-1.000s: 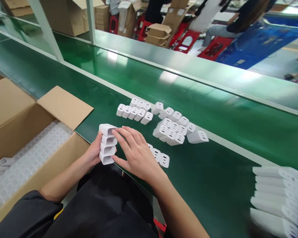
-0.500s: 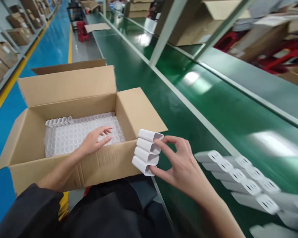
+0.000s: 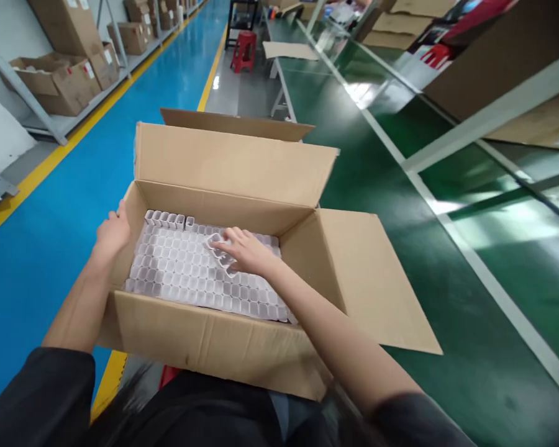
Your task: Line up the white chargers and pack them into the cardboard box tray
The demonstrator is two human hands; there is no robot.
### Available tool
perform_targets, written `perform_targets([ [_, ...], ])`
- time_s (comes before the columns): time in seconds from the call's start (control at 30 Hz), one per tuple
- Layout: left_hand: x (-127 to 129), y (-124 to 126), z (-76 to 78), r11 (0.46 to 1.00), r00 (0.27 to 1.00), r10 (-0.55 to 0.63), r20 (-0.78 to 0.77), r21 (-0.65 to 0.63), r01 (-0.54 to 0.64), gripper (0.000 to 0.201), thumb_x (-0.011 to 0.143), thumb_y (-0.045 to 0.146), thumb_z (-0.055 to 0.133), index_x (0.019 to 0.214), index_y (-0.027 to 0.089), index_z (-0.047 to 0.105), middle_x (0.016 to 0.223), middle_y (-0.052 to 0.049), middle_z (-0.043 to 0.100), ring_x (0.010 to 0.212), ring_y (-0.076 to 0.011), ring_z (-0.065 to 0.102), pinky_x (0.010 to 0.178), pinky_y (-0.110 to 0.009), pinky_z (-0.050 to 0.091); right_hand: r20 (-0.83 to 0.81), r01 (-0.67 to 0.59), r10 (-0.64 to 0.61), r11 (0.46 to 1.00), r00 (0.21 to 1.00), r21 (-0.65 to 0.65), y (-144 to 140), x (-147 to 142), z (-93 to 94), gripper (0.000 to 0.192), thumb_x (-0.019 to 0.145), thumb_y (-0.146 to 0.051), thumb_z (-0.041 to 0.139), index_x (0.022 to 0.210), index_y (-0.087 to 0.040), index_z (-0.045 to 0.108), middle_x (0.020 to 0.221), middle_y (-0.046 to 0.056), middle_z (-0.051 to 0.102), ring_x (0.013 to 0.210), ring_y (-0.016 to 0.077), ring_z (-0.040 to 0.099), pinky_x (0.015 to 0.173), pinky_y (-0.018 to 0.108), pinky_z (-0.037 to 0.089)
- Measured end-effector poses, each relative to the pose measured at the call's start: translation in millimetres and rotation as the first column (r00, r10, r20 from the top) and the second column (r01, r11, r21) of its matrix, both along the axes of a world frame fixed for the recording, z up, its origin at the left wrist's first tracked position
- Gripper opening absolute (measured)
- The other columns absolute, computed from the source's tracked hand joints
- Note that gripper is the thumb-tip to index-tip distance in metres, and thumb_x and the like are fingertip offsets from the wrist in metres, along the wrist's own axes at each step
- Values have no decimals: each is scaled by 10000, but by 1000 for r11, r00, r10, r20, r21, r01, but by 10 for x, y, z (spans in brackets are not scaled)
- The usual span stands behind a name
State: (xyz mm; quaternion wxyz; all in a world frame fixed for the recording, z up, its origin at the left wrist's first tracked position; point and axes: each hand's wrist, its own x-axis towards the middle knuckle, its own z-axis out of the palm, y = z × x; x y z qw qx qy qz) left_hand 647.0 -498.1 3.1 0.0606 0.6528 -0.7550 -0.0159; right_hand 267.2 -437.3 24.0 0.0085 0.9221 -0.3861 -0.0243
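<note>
The white chargers (image 3: 220, 254) are sitting in a short stack under the right hand (image 3: 245, 251), low inside the cardboard box (image 3: 205, 338), touching the clear cell tray (image 3: 177, 273) near the box's far wall. The right grip is pinching the stack, fingers curled over it; the stack's long axis is running diagonally, toward the box's near right corner. The left hand (image 3: 112, 231) is resting on the box's left wall, fingers closed over the rim, farther from the chargers. A few filled cells (image 3: 165, 218) are lining the box's far left corner. The green worktop (image 3: 447, 261) is lying right of the box.
</note>
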Motion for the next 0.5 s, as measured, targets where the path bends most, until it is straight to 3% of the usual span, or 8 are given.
perform_targets([
  [0.1,-90,30,-42,989,988,151,33,-8,-151,650,969,345,219,1527,14,255,1081,-280,567,900,-371,636,672,-432,490,-104,-147,150,988,983,41,-520,707,-226,657,780,-236,791,1386,-283,542,1249,132,549,1113,273,486,854,345,383],
  [0.27,-341,74,123,960,959,269,95,55,-274,665,917,190,301,1556,33,201,1153,-314,541,953,-386,624,667,-425,520,-140,-243,250,968,958,62,-1123,1594,-554,449,949,-149,555,1359,-332,563,1297,98,551,1164,241,460,880,338,344],
  [0.37,-446,68,198,930,931,325,166,126,-347,706,915,156,344,1580,71,123,1212,-283,516,1037,-376,601,725,-413,534,-154,-244,252,967,955,72,-1350,1913,-725,396,1004,-158,420,1325,-312,592,1313,112,547,1178,255,457,894,361,345],
  [0.5,-519,55,246,899,907,361,216,177,-400,718,931,136,362,1588,94,76,1254,-266,493,1090,-359,581,776,-399,541,-160,-206,218,975,963,85,-1498,2106,-890,408,1022,-189,352,1357,-288,564,1321,139,540,1181,277,454,916,396,346],
])
